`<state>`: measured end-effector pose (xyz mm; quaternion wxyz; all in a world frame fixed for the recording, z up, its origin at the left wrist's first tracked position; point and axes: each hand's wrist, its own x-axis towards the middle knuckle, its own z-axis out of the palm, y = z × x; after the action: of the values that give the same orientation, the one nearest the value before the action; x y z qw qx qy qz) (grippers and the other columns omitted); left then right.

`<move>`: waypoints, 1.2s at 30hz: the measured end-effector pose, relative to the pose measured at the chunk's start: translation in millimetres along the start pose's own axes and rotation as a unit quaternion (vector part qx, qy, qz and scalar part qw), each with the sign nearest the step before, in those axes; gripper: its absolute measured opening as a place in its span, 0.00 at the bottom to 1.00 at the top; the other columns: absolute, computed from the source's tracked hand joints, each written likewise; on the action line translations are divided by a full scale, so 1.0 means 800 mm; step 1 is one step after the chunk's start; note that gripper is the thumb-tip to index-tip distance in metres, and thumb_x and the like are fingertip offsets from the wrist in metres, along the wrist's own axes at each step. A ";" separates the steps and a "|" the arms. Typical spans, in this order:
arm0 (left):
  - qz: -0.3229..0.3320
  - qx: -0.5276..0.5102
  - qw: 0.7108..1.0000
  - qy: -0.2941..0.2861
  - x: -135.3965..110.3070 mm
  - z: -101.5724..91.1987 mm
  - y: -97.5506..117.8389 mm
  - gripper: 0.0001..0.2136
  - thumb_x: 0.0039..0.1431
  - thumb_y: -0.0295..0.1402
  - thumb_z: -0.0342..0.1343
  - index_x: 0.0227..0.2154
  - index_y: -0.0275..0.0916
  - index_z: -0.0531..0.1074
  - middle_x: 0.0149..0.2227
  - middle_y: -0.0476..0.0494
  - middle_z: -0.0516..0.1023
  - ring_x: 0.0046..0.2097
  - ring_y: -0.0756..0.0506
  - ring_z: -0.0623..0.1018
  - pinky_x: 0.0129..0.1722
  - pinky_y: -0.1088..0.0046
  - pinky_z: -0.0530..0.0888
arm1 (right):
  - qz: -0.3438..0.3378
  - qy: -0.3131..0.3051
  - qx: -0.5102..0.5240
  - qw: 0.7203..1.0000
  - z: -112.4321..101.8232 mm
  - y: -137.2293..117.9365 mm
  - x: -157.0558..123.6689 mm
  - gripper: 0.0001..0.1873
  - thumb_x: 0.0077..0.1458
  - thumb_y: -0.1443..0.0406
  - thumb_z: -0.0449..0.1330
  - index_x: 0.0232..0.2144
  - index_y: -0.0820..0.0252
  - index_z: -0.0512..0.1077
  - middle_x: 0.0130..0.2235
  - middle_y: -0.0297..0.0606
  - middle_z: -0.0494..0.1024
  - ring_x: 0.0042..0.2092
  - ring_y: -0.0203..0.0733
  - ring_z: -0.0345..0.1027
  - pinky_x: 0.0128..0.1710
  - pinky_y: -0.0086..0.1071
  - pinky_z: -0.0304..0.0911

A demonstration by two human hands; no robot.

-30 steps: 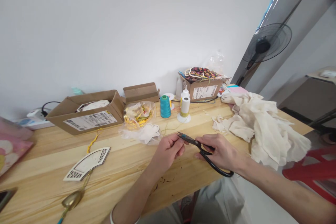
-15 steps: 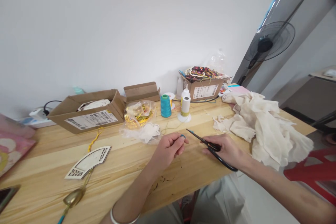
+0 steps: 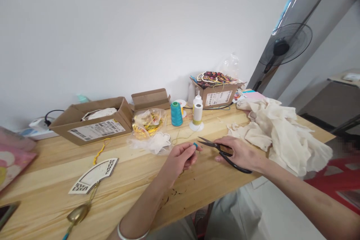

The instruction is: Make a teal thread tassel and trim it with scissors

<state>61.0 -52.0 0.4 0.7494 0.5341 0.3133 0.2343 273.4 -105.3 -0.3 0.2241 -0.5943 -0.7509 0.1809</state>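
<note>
Between the thumb and forefinger of my left hand (image 3: pixel 182 159) is a small teal piece of thread (image 3: pixel 195 145), mostly hidden by the fingers. My right hand (image 3: pixel 239 153) grips black-handled scissors (image 3: pixel 209 143), their blades parted and pointing left toward the thread. The blade tips are just beyond my left fingertips, apart from them. Behind my hands stand a teal thread cone (image 3: pixel 176 114) and a white spool (image 3: pixel 197 114). To the left lies a white fan-shaped frame (image 3: pixel 94 176) with a yellow cord and a gold spoon-like piece (image 3: pixel 78 213) at its lower end.
Cardboard boxes (image 3: pixel 92 129) line the wall at the left, and a filled box (image 3: pixel 218 95) stands back right. A plastic bag of yellow cord (image 3: pixel 149 123) lies mid-table. Cream cloth (image 3: pixel 287 135) covers the right end. A phone (image 3: pixel 7 212) rests at the left edge.
The scissor blades have opened wider, and my right hand has shifted slightly. More of the teal thread shows at my left fingertips. The whole view has moved a little.
</note>
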 end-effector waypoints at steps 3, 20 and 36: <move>0.016 0.043 0.999 0.017 0.001 0.003 -0.001 0.15 0.51 0.43 0.49 0.30 0.34 0.68 0.17 0.55 0.58 0.18 0.57 0.52 0.17 0.80 0.47 | 0.027 -0.020 0.062 0.998 0.000 -0.006 -0.004 0.16 0.49 0.55 0.54 0.34 0.61 0.71 0.27 0.35 0.72 0.27 0.35 0.62 0.26 0.25 0.56; 0.068 0.151 0.986 0.012 0.001 0.002 -0.007 0.14 0.56 0.40 0.43 0.31 0.35 0.68 0.15 0.56 0.57 0.18 0.56 0.53 0.17 0.80 0.49 | -0.005 -0.008 0.014 1.000 0.010 -0.038 -0.006 0.09 0.46 0.61 0.58 0.24 0.61 0.67 0.21 0.29 0.64 0.23 0.29 0.53 0.23 0.23 0.48; 0.042 0.092 0.995 0.002 0.001 0.006 -0.003 0.13 0.55 0.40 0.45 0.29 0.35 0.66 0.15 0.57 0.55 0.16 0.57 0.52 0.16 0.81 0.49 | -0.048 0.112 -0.066 0.990 0.026 -0.014 -0.011 0.14 0.49 0.57 0.55 0.20 0.62 0.67 0.18 0.32 0.64 0.22 0.31 0.57 0.23 0.24 0.50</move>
<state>65.0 -55.4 -0.7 0.6857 0.6131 0.3128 0.2367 254.6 -116.9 -12.4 0.2752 -0.5878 -0.7590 0.0521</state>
